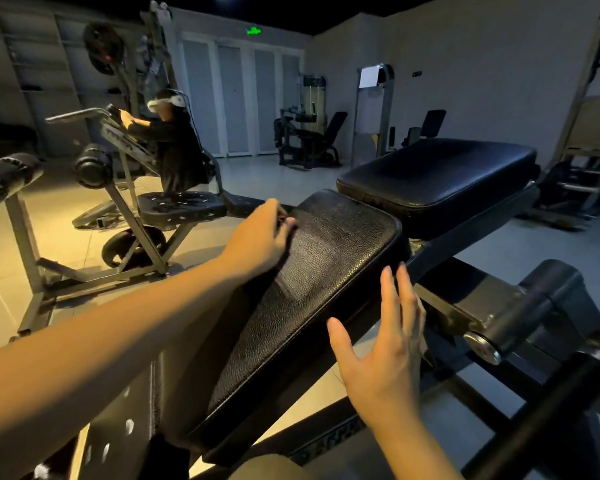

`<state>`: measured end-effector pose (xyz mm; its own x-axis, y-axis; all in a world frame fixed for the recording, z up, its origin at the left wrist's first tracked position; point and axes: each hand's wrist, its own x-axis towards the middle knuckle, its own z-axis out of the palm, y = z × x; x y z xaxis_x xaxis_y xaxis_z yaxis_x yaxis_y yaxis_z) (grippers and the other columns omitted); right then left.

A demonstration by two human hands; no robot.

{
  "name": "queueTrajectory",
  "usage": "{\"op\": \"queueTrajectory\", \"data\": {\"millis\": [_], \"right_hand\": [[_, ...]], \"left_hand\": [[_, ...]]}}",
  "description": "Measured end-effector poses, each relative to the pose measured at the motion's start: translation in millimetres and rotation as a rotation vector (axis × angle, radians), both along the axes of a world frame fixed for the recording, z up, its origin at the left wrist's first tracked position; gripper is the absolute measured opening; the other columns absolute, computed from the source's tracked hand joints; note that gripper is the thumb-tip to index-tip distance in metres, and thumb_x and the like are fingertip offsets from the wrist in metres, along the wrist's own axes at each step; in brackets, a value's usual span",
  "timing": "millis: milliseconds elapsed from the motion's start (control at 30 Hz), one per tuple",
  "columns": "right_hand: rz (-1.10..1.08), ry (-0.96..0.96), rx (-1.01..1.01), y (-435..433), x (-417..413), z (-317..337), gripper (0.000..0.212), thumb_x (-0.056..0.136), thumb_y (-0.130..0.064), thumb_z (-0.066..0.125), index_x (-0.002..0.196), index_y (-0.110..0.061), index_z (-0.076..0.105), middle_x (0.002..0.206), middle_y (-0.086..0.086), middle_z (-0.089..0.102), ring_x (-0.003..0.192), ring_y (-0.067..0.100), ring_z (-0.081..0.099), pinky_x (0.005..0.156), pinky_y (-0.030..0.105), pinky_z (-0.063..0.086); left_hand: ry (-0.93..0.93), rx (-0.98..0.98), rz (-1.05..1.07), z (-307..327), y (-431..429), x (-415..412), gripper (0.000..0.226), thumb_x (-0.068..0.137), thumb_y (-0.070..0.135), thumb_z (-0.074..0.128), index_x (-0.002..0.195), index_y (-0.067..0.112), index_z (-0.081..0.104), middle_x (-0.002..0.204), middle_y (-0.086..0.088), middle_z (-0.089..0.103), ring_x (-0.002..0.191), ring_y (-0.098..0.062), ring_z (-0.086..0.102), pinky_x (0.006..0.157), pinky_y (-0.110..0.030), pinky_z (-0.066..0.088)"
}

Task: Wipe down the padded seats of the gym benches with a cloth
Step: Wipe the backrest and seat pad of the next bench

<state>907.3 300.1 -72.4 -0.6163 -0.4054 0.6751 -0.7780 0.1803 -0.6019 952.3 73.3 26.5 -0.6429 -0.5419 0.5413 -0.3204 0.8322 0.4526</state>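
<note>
Near pad streaked, likely wiped; far pad pending. Left hand curled, contents unclear; right hand spread, empty.

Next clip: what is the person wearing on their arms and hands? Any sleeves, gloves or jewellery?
Nothing shows. The left hand and right hand are bare, with no gloves, rings, watch or wristbands visible. The left forearm and right forearm are uncovered to the frame edge, with no sleeve in view.
</note>
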Motion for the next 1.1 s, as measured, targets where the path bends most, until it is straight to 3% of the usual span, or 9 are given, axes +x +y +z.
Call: {"op": "queueTrajectory", "data": {"millis": [133,267,367,633,700,833,900,1033,1100], "right_hand": [[-0.010,-0.006,-0.023,-1,0,1,0.092,0.086,-0.052,0.064,0.161,-0.027,0.018,0.168,-0.016,0.005,0.155,0.014,0.007,0.111,0.039,0.021],[-0.010,0.003,-0.011,-2,0,1,0.092,0.085,-0.051,0.064,0.161,-0.026,0.018,0.169,-0.014,0.007,0.155,0.015,0.007,0.112,0.037,0.018],[-0.012,0.005,-0.005,-1,0,1,0.092,0.084,-0.048,0.065,0.161,-0.026,0.019,0.169,-0.014,0.007,0.155,0.016,0.008,0.108,0.026,0.012],[0.002,-0.009,-0.016,0,0,1,0.092,0.085,-0.053,0.063,0.161,-0.029,0.017,0.168,-0.018,0.003,0.155,0.015,0.008,0.110,0.039,0.025],[0.002,-0.004,-0.009,0,0,0,0.093,0.085,-0.054,0.063,0.161,-0.029,0.017,0.168,-0.017,0.003,0.155,0.015,0.007,0.110,0.040,0.026],[-0.005,-0.001,0.006,-1,0,1,0.094,0.083,-0.052,0.063,0.161,-0.029,0.016,0.168,-0.017,0.004,0.155,0.012,0.005,0.110,0.034,0.018],[-0.003,-0.003,0.008,0,-1,2,0.094,0.083,-0.052,0.063,0.161,-0.030,0.016,0.168,-0.018,0.003,0.155,0.010,0.004,0.109,0.030,0.014],[0.017,-0.020,0.019,0,1,2,0.095,0.084,-0.057,0.061,0.161,-0.036,0.010,0.167,-0.024,-0.003,0.154,0.007,-0.003,0.112,0.033,0.012],[0.021,-0.031,0.014,0,1,4,0.095,0.083,-0.058,0.060,0.159,-0.040,0.006,0.164,-0.030,-0.008,0.152,0.002,-0.007,0.111,0.034,0.012]], "left_hand": [[-0.073,0.005,0.143,5,-14,-9,0.024,0.105,0.034,0.051,0.104,0.010,0.050,0.104,-0.011,0.059,0.097,-0.032,0.058,0.077,-0.041,0.042],[0.034,-0.099,-0.201,5,57,13,0.012,0.103,0.033,0.056,0.102,0.022,0.050,0.101,0.003,0.059,0.093,-0.016,0.057,0.076,-0.030,0.041],[0.058,-0.201,-0.406,-1,88,28,0.014,0.103,0.032,0.056,0.105,0.018,0.054,0.095,0.005,0.059,0.086,-0.009,0.055,0.073,-0.022,0.043],[-0.042,0.087,0.121,9,-15,-9,0.025,0.104,0.031,0.056,0.110,0.007,0.056,0.108,-0.011,0.063,0.100,-0.027,0.058,0.076,-0.032,0.035],[0.002,0.075,0.022,12,4,-3,0.023,0.102,0.031,0.060,0.108,0.009,0.059,0.105,-0.006,0.064,0.101,-0.024,0.060,0.079,-0.033,0.039],[0.126,-0.029,-0.461,11,68,11,0.015,0.097,0.026,0.068,0.101,0.013,0.064,0.096,0.001,0.066,0.093,-0.013,0.063,0.083,-0.028,0.049],[0.150,-0.101,-0.523,9,69,7,0.014,0.098,0.026,0.066,0.102,0.012,0.063,0.095,0.001,0.066,0.091,-0.013,0.062,0.081,-0.027,0.049],[0.134,-0.041,-0.109,19,2,-29,0.021,0.100,0.028,0.063,0.103,0.007,0.061,0.100,-0.005,0.065,0.095,-0.023,0.060,0.085,-0.041,0.047],[0.078,0.019,0.016,24,-17,-39,0.023,0.101,0.029,0.062,0.103,0.006,0.059,0.102,-0.009,0.064,0.099,-0.029,0.060,0.083,-0.038,0.044]]}}
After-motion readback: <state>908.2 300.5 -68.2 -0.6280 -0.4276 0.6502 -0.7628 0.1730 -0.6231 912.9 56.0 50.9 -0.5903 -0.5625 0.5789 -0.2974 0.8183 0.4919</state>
